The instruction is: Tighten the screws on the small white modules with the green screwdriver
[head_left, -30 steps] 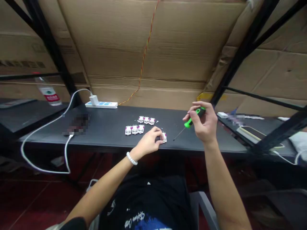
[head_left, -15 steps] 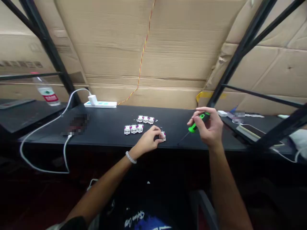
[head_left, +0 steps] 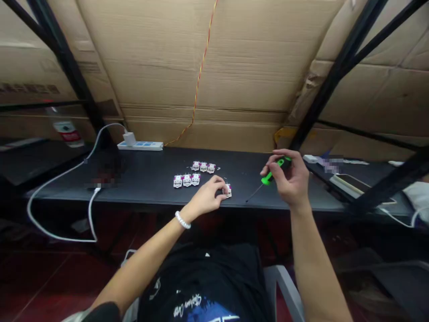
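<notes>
My left hand [head_left: 208,196] rests on the black table [head_left: 150,183] with its fingers closed around a small white and magenta part [head_left: 228,191] near the front edge. My right hand [head_left: 288,179] is raised a little above the table and grips a green-handled screwdriver [head_left: 272,174], whose thin shaft slants down to the left, its tip to the right of the held part. Two short rows of similar small white parts lie just beyond my left hand, one row [head_left: 187,180] nearer and one row [head_left: 203,167] farther back.
A white power strip [head_left: 140,145] with a charger and a white cable [head_left: 60,179] sits at the back left. A bottle [head_left: 67,129] stands far left. A flat device [head_left: 351,185] lies at the right. Cardboard walls and black frame bars surround the table.
My right hand with the screwdriver has shifted slightly right and its tip sits a bit lower. My left hand has stayed on the small part. The view has drifted a little.
</notes>
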{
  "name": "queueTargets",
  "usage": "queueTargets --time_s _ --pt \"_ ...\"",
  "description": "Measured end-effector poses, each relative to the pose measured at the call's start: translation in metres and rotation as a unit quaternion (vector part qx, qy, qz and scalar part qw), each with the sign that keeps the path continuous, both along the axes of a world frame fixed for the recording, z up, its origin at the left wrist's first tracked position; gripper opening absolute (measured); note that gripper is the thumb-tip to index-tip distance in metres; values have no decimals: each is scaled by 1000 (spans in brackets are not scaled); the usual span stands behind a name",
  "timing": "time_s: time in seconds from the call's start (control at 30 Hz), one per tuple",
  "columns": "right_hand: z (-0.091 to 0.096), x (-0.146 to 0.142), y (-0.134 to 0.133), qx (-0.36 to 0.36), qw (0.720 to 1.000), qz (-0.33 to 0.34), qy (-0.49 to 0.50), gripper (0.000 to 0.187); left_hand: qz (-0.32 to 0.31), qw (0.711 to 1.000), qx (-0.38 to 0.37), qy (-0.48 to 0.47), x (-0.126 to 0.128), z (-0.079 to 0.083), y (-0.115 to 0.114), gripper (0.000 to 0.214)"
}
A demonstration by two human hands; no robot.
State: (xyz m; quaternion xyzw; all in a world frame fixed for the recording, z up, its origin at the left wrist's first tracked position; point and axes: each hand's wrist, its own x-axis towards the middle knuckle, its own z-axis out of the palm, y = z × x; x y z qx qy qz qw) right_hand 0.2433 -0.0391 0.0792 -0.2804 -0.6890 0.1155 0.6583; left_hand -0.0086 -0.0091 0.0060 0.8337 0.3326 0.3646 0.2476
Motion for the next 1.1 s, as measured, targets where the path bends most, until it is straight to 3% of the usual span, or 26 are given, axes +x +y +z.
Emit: queueTargets --time_s 0.5,0.8,0.87,1.0,1.1 --pt "1 -4 -3 -11 1000 7 -10 24 57 994 79 49 6 0 -6 11" --pt "2 -3 -1 -18 1000 0 3 25 39 998 43 15 3 0 -4 8" --pt "0 2 0 -41 999 16 10 25 25 999 27 9 0 1 -3 5" --pt "-2 10 0 -100 989 111 -8 33 -8 1000 6 5 -5 3 1 8" --pt "0 4 -1 -83 991 106 -19 39 -13 1000 0 5 -6 2 3 17"
